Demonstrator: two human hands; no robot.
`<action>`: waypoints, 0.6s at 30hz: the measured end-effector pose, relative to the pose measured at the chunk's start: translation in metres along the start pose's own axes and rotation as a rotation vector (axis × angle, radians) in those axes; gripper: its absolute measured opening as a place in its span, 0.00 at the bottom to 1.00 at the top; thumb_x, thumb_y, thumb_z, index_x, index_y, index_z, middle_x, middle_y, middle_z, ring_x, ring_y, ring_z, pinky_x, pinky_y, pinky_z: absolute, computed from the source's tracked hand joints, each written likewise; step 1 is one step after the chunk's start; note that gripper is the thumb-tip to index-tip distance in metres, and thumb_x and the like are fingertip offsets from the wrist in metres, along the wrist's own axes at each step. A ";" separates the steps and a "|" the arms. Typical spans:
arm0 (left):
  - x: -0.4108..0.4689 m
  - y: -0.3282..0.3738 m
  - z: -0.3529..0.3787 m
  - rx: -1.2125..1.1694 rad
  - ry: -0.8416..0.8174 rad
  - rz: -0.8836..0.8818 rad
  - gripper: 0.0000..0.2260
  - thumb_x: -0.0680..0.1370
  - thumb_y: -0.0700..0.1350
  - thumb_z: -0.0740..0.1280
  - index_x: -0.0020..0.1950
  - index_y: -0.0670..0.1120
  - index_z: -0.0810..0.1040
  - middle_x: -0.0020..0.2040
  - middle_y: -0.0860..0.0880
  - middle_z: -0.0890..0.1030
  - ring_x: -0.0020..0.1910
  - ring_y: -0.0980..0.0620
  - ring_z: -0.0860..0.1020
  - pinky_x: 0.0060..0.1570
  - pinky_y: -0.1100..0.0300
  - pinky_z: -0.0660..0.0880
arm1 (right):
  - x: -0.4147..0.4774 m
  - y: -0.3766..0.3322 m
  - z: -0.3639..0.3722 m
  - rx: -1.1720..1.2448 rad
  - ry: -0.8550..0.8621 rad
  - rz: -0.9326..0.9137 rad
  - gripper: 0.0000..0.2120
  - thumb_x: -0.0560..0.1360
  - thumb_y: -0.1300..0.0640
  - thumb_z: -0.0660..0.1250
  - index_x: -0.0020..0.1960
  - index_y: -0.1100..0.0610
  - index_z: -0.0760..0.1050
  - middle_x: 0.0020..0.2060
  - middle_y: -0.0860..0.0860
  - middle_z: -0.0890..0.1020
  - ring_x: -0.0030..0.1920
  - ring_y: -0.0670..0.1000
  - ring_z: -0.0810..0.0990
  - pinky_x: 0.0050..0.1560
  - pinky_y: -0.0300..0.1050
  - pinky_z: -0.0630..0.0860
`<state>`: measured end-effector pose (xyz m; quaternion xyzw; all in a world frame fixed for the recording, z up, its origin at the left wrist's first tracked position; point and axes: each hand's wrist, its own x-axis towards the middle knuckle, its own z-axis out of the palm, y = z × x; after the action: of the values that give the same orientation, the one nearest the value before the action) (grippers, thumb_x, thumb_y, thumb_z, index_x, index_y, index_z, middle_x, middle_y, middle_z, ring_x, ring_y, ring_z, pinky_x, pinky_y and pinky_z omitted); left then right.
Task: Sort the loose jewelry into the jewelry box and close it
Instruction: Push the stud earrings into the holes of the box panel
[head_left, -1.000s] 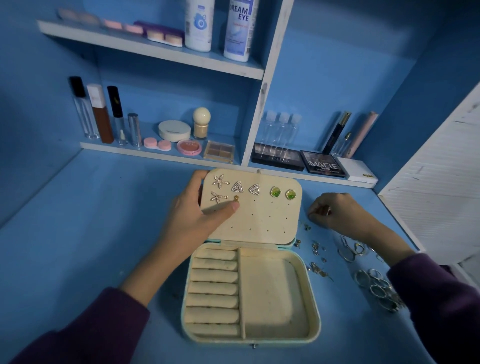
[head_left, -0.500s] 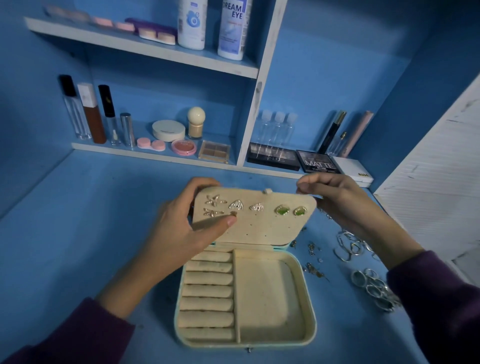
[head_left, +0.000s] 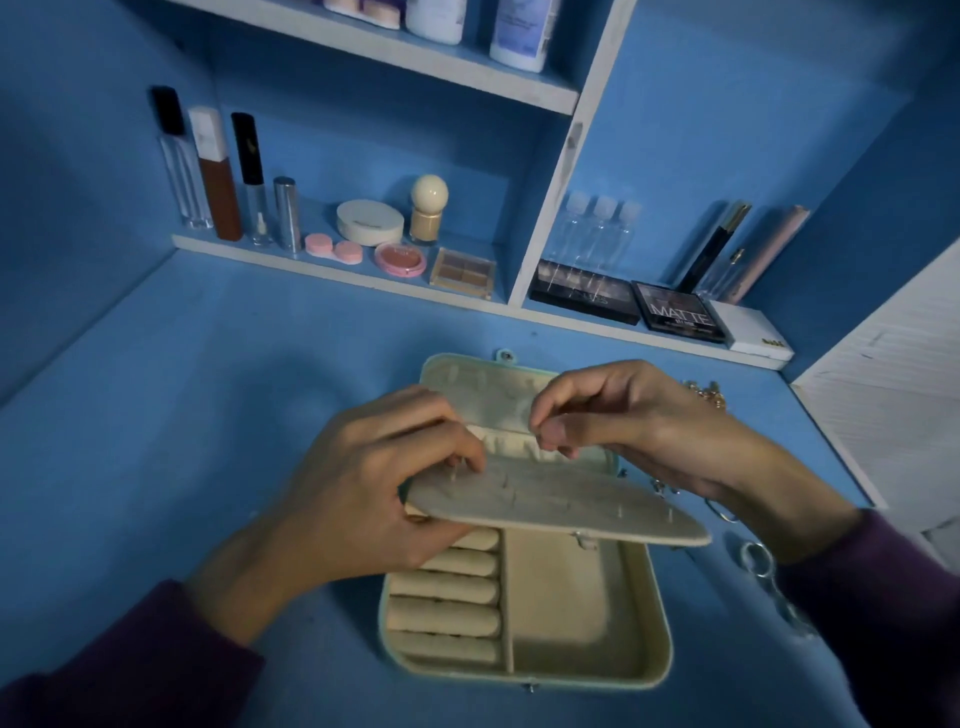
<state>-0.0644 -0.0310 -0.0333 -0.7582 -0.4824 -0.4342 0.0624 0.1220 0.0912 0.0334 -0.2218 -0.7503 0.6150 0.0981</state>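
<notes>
– Fingers of the left hand: how are they set?
– Curled over the left end of the earring panel. The panel is gripped between the fingers on top and the thumb at its near edge.
– And the right hand?
– Thumb and forefinger are brought tip to tip, the fingertips just above the panel's far edge. The other fingers are curled behind them. Whether anything is pinched there cannot be told (too small, and blurred).
– Where is the jewelry box recorded?
– Open, at lower centre of the frame, on the blue table. The panel is held nearly flat over the far part of the tray, back face up. Thin posts are seen standing out of it. The lid is laid back at centre frame, behind both hands.
– What is noted of the tray?
– Ring rolls are noted on the left, the farthest ones covered by the left hand. A plain compartment is noted on the right.
– Loose jewelry?
– Rings are seen on the table just right of the box, partly hidden by the right forearm. A gold chain is logged just beyond the right hand, right of centre.
– Anything else entered?
– A shelf of cosmetics runs across the upper half of the frame.
</notes>
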 end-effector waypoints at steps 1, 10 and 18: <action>0.000 0.000 0.000 0.010 -0.007 0.003 0.07 0.68 0.45 0.71 0.40 0.42 0.81 0.38 0.49 0.77 0.37 0.52 0.75 0.36 0.58 0.72 | 0.000 0.000 0.002 -0.045 -0.018 0.006 0.05 0.67 0.65 0.69 0.42 0.58 0.81 0.34 0.49 0.81 0.36 0.44 0.77 0.39 0.36 0.73; -0.001 0.001 -0.002 0.021 -0.030 -0.010 0.06 0.68 0.45 0.72 0.39 0.43 0.81 0.37 0.48 0.77 0.37 0.52 0.74 0.37 0.60 0.71 | 0.003 -0.006 0.013 -0.217 -0.107 0.029 0.04 0.69 0.61 0.69 0.44 0.57 0.81 0.37 0.49 0.82 0.38 0.49 0.76 0.42 0.36 0.73; -0.001 0.001 -0.002 0.015 -0.032 -0.018 0.06 0.67 0.43 0.74 0.39 0.42 0.81 0.37 0.48 0.77 0.36 0.51 0.74 0.36 0.58 0.72 | 0.003 -0.007 0.015 -0.220 -0.125 0.007 0.05 0.69 0.63 0.69 0.44 0.57 0.81 0.36 0.46 0.82 0.39 0.44 0.78 0.43 0.34 0.73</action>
<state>-0.0646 -0.0331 -0.0326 -0.7603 -0.4934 -0.4187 0.0565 0.1118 0.0781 0.0370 -0.1951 -0.8172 0.5418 0.0238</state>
